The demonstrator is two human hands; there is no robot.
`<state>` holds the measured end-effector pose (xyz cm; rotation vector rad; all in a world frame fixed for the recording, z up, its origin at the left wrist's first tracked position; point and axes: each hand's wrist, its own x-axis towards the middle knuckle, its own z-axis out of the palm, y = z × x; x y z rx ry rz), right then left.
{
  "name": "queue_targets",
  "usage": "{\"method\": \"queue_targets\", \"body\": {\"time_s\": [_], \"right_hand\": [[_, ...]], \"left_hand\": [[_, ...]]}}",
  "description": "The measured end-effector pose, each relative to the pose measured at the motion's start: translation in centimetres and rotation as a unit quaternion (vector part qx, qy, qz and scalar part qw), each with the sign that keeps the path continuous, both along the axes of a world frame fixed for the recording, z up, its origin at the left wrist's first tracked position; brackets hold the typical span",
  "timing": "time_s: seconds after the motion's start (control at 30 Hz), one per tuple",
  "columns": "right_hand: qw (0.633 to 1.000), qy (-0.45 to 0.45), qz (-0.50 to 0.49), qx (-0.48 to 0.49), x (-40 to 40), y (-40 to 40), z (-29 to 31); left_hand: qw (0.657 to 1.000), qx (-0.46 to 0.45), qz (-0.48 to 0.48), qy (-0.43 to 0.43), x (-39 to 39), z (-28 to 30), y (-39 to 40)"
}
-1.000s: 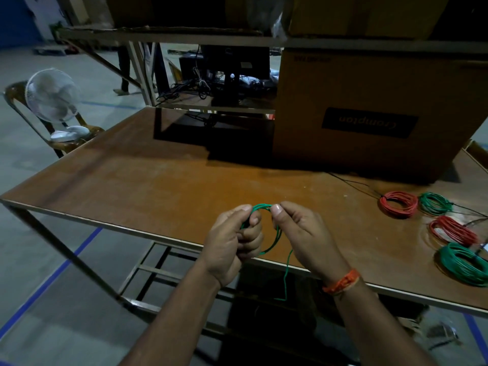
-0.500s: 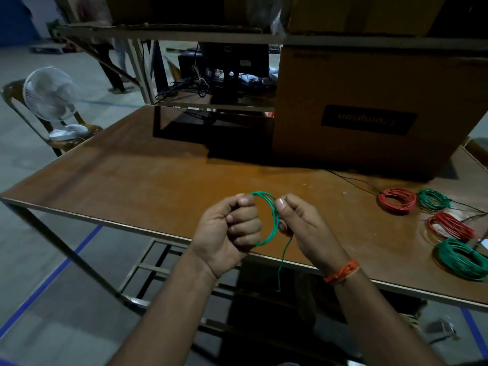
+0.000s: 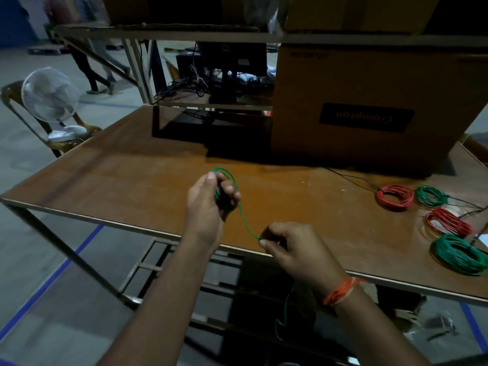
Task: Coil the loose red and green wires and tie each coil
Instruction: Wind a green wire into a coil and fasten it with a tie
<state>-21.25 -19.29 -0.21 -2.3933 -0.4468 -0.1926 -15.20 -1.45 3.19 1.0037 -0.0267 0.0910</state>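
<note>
Over the near edge of the counter (image 3: pixel 132 165), the left hand (image 3: pixel 208 204) grips a small coil of green wire (image 3: pixel 244 216) in curled fingers while the right hand (image 3: pixel 293 249) pinches the loose strand lower down, with two red coils (image 3: pixel 394 196) and two green coils (image 3: pixel 459 257) lying at the far right.

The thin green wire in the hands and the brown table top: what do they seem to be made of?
Thin green wire: probably plastic-coated, smooth; it bends in soft curves between left hand and right hand. Brown table top: seemingly laminated board, slightly glossy, with a pale edge strip.
</note>
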Motion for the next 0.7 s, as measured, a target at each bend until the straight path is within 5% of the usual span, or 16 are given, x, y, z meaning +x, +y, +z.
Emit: {"method": "queue_targets", "body": {"time_s": [0.17,0.27,0.57,0.7], "right_hand": [[0.996,-0.042,0.073,0.039,-1.0,0.2,4.0],[0.987,-0.024,0.120,0.107,-1.1,-0.2,6.1],[0.980,-0.134,-0.024,0.145,0.9,-0.9,4.7],[0.986,-0.097,0.009,0.135,0.9,-0.5,2.8]], "left_hand": [[0.954,0.275,-0.028,-0.116,-1.3,-2.2,-0.7],[0.926,0.346,-0.047,-0.142,-1.8,-2.8,-0.9],[0.962,0.186,-0.187,-0.070,-3.4,-1.2,-1.4],[0.969,0.100,-0.222,-0.040,-4.2,-0.6,-1.4]]}}
